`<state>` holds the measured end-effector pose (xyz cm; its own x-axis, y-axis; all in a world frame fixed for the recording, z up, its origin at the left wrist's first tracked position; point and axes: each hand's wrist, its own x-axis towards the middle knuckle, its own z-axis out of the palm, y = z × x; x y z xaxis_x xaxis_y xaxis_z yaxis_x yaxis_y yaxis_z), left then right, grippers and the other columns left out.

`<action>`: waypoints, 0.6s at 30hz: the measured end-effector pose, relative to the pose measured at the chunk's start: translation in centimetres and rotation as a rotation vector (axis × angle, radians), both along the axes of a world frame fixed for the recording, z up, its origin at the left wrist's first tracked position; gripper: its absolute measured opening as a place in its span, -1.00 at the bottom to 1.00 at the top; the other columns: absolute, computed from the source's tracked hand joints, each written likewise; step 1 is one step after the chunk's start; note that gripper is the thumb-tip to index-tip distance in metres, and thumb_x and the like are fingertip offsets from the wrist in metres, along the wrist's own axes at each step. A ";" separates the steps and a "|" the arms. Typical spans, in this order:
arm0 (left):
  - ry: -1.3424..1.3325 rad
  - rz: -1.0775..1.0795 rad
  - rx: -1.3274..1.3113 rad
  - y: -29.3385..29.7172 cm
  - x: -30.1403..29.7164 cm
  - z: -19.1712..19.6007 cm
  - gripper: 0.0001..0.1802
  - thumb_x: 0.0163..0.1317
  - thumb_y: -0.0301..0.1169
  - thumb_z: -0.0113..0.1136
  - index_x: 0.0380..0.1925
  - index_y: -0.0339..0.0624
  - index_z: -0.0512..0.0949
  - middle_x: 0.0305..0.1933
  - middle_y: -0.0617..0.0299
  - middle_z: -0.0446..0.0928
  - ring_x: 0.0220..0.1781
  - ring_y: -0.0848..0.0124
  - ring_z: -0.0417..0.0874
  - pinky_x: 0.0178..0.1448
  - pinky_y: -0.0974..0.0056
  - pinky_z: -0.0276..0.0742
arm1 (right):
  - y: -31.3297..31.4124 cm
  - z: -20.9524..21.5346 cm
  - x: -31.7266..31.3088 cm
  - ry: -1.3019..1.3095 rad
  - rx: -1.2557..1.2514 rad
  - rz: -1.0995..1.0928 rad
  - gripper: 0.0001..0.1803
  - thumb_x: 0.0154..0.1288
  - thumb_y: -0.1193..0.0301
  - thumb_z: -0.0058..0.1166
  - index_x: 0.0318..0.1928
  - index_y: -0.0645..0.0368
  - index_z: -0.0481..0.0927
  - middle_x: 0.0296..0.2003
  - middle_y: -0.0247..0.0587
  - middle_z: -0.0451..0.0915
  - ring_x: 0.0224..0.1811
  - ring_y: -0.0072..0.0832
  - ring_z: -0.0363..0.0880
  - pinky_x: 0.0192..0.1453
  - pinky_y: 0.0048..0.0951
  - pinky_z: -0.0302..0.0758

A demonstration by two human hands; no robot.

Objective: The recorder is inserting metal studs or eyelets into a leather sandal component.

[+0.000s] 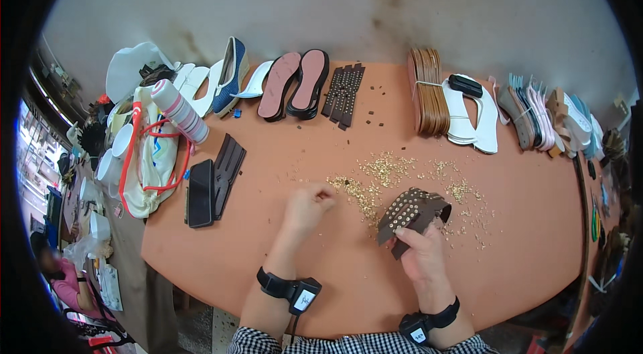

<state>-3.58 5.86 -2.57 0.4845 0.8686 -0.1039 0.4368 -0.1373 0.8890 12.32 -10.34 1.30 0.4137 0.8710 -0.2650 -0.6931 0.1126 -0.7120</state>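
Observation:
My right hand [423, 253] grips a dark brown studded shoe upper [414, 210], thumb on its near face. The piece is bent into a curve, with rows of gold studs across it. To the left, my left hand [310, 208] is over the table with its fingers curled together in a pinch. Whatever sits between those fingertips, if anything, is too small to make out. Loose gold studs [365, 196] lie scattered between and beyond my hands. Toward the back, a flat stack of similar studded uppers [343, 96] rests on the table.
On the brown table [281, 294], a phone [201, 193] lies beside dark strap pieces [229, 170]. Pink-topped soles [279, 86], a blue wedge shoe [231, 76] and tied brown soles [429, 93] line the back. A striped bottle [179, 111] leans on a cloth bag [149, 183]. Another person [70, 284] sits far left.

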 end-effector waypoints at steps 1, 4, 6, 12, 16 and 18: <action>0.038 -0.044 0.129 -0.3 0.4 0.0 -0.88 -0.06 -0.56 0.20 -0.44 -0.22 0.55 -0.44 0.24 0.51 -0.39 0.49 0.51 -0.28 0.41 0.44 | 0.0 0.0 0.0 0.016 -0.015 0.018 -0.68 0.02 0.71 -0.01 -0.16 0.21 0.39 -0.35 -0.31 0.49 -0.36 -0.55 0.48 -0.30 -0.54 0.43; 0.144 -0.118 0.413 -1.1 1.2 0.5 -0.87 -0.09 -0.52 0.24 -0.45 -0.19 0.58 -0.47 0.21 0.50 -0.41 0.44 0.49 -0.31 0.39 0.43 | 0.1 0.0 -0.3 0.001 -0.010 0.035 -0.65 0.00 0.74 -0.01 -0.15 0.21 0.38 -0.33 -0.32 0.49 -0.34 -0.55 0.48 -0.26 -0.54 0.43; 0.189 -0.099 0.472 -1.3 1.6 0.9 -0.87 -0.09 -0.45 0.25 -0.46 -0.15 0.58 -0.46 0.16 0.49 -0.37 0.33 0.51 -0.27 0.31 0.44 | 0.3 -0.4 -0.3 -0.022 0.016 0.032 -0.63 -0.01 0.75 -0.01 -0.14 0.21 0.38 -0.32 -0.33 0.48 -0.33 -0.57 0.48 -0.23 -0.54 0.44; 0.285 -0.128 0.675 -1.4 2.8 0.0 -0.86 -0.05 -0.35 0.20 -0.55 -0.17 0.52 -0.47 0.12 0.47 -0.29 0.19 0.48 -0.20 0.18 0.41 | 0.2 -0.6 -0.9 -0.233 0.007 -0.032 -0.63 0.00 0.77 0.00 -0.14 0.22 0.37 -0.33 -0.38 0.46 -0.33 -0.62 0.45 -0.21 -0.57 0.43; 0.243 -0.059 0.654 -1.7 3.2 0.4 -0.89 -0.02 -0.40 0.17 -0.53 -0.20 0.49 -0.44 0.09 0.48 -0.29 0.16 0.49 -0.19 0.17 0.41 | 0.1 -1.5 -0.6 -0.343 -0.045 -0.025 -0.63 0.00 0.75 0.01 -0.14 0.21 0.36 -0.37 -0.39 0.45 -0.40 -0.64 0.43 -0.33 -0.59 0.41; 0.152 0.052 0.461 -1.6 3.2 0.0 -0.90 0.00 -0.43 0.17 -0.53 -0.22 0.48 -0.45 0.10 0.49 -0.29 0.19 0.52 -0.18 0.17 0.42 | 0.2 -1.2 -0.6 -0.300 -0.072 -0.038 -0.62 -0.01 0.75 0.02 -0.14 0.22 0.36 -0.39 -0.38 0.45 -0.44 -0.63 0.41 -0.40 -0.59 0.39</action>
<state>-0.41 4.27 -2.57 0.4486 0.8635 0.2307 0.5739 -0.4762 0.6662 11.71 -10.12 0.08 0.5144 0.8369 -0.1870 -0.4472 0.0758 -0.8912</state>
